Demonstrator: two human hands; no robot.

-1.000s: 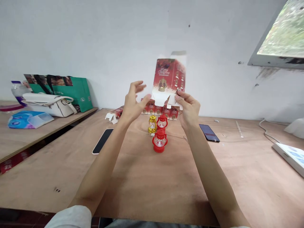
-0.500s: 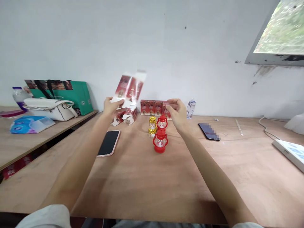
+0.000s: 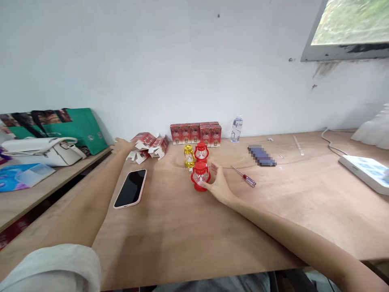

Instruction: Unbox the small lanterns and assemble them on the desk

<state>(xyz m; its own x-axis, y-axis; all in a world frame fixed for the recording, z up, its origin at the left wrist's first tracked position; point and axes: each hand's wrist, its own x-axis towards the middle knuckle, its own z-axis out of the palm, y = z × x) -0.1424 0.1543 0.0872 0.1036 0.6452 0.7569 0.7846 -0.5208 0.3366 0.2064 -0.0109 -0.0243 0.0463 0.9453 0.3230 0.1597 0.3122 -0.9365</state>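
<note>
Red front lantern (image 3: pixel 200 177) upright, long axis vertical; right hand (image 3: pixel 221 187) beside it.

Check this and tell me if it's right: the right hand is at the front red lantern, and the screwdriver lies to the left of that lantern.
The side is wrong: the head view shows the screwdriver to the right of the front red lantern. The right hand is indeed at that lantern.

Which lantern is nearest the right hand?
The front red lantern, right by the thumb of the right hand. The back red lantern and gold lantern stand farther back.
</note>
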